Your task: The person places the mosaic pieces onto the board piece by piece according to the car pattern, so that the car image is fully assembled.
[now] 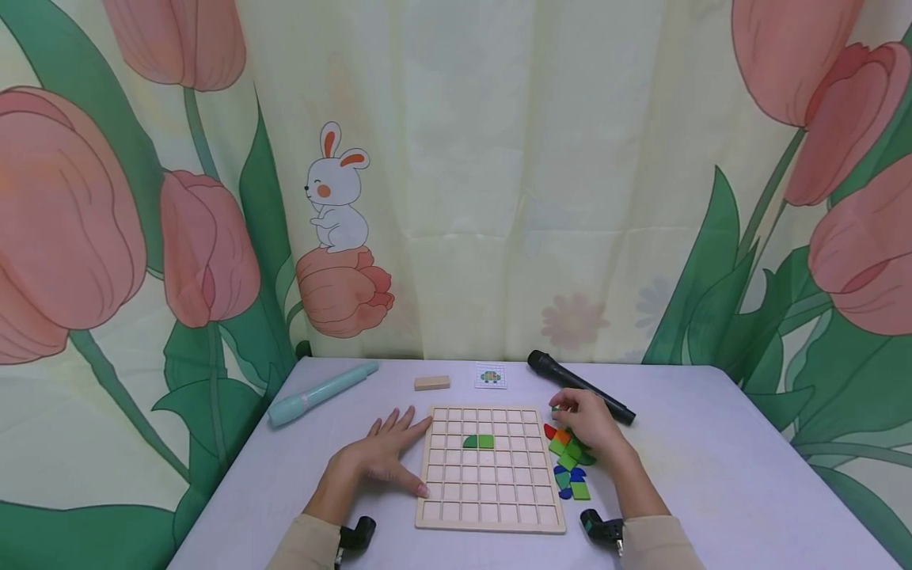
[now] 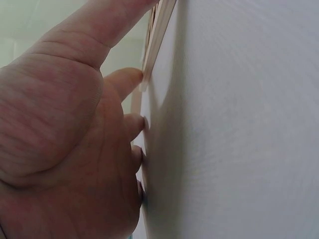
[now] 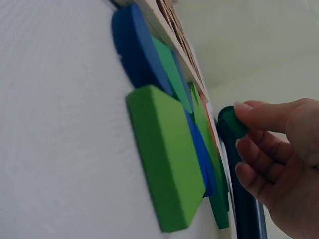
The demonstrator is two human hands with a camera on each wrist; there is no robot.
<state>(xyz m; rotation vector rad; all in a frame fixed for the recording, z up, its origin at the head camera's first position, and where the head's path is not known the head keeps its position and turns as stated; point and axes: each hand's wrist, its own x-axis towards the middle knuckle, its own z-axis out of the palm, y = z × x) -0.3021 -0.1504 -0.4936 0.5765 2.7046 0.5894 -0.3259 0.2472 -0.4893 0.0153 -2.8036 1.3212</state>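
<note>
A wooden grid board (image 1: 492,529) lies flat on the table. Two pieces sit side by side in its cells: a dark green rounded piece (image 1: 470,442) and a light green square (image 1: 486,442). My left hand (image 1: 381,453) rests at the board's left side with fingers spread; its thumb and index fingertip touch the edge. Beyond the board's right side, my right hand (image 1: 593,421) pinches a small dark green block (image 3: 233,123) between thumb and index finger. Below that hand lie loose blocks: a light green square (image 3: 167,159), a blue rounded one (image 3: 137,50), and several others in red, orange and green.
A black microphone (image 1: 563,372) lies behind my right hand. At the back are a small pattern card (image 1: 490,376) and a wooden block (image 1: 431,383). A pale teal tube-shaped object (image 1: 321,393) lies at the left. A printed curtain (image 1: 470,198) hangs behind the table.
</note>
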